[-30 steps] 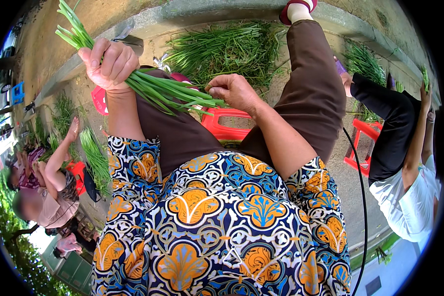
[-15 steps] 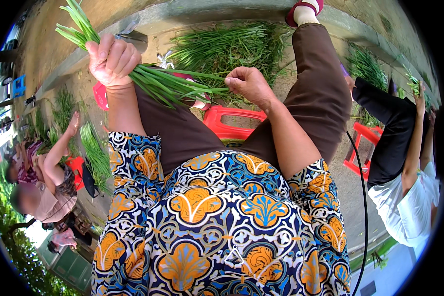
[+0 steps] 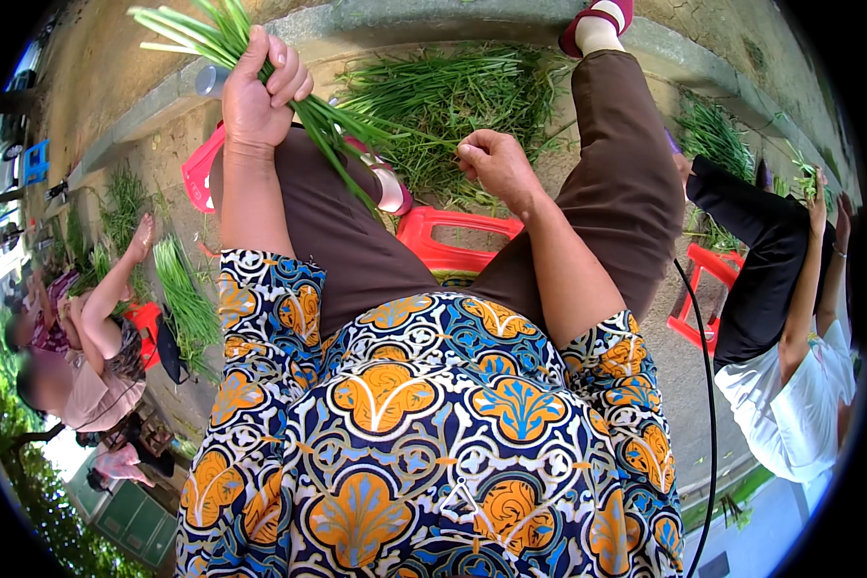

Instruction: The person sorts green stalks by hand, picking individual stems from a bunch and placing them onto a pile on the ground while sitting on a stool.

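My left hand (image 3: 265, 91) is closed around a bunch of chives (image 3: 332, 130), raised over my left thigh. Their pale cut ends stick out past the fist at the upper left, and the long green leaves hang down to the right. Across from it, my right hand (image 3: 498, 166) is closed in a pinch between my knees. A thin leaf from the bunch runs to its fingertips, which seem to grip the tip. Just beyond my hands, a big heap of chives (image 3: 453, 106) mixed with loose trimmings lies on the ground.
A red plastic stool (image 3: 453, 231) stands between my legs, another red one (image 3: 202, 173) by my left thigh. A black cable (image 3: 711, 405) hangs at my right. People sit at both sides near other chive piles (image 3: 183, 294). A concrete curb (image 3: 356, 29) runs behind the heap.
My left hand has moved right with the bunch and turned, so the leaves hang more steeply. My right hand has shifted slightly right; fewer leaves reach it.
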A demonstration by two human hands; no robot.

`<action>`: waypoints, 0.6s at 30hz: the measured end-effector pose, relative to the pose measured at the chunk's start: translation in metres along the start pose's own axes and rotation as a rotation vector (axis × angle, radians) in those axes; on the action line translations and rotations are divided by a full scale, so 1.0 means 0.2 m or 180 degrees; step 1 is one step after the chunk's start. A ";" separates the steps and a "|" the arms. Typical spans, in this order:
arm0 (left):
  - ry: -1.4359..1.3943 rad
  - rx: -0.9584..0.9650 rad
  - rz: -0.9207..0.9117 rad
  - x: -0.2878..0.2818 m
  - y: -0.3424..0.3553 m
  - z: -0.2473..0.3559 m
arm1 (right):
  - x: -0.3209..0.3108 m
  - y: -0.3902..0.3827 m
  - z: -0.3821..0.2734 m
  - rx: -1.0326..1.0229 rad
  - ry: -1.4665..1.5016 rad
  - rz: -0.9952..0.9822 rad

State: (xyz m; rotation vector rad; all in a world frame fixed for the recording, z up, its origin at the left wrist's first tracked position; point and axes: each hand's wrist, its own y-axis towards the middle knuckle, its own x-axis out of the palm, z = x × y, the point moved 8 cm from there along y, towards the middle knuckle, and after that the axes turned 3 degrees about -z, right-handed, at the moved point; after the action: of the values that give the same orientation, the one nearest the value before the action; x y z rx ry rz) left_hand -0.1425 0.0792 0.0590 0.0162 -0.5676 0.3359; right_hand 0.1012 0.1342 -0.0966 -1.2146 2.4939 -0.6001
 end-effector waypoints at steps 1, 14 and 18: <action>-0.0036 0.0149 0.0134 -0.01 0.01 0.01 | -0.01 0.00 0.00 0.0146 0.0241 0.0050; -0.0776 0.1137 -0.0366 0.09 0.01 0.12 | 0.00 -0.04 -0.01 0.0704 0.1694 0.0097; -0.1023 0.1048 -0.0411 0.03 0.01 0.13 | 0.00 -0.05 -0.01 0.0773 0.1997 0.0129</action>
State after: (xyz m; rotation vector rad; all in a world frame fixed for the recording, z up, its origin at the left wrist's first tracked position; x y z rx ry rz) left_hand -0.1525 0.0808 0.0832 0.4289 -0.8198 0.2995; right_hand 0.1066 0.1299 -0.0902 -0.9855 2.7960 -1.4082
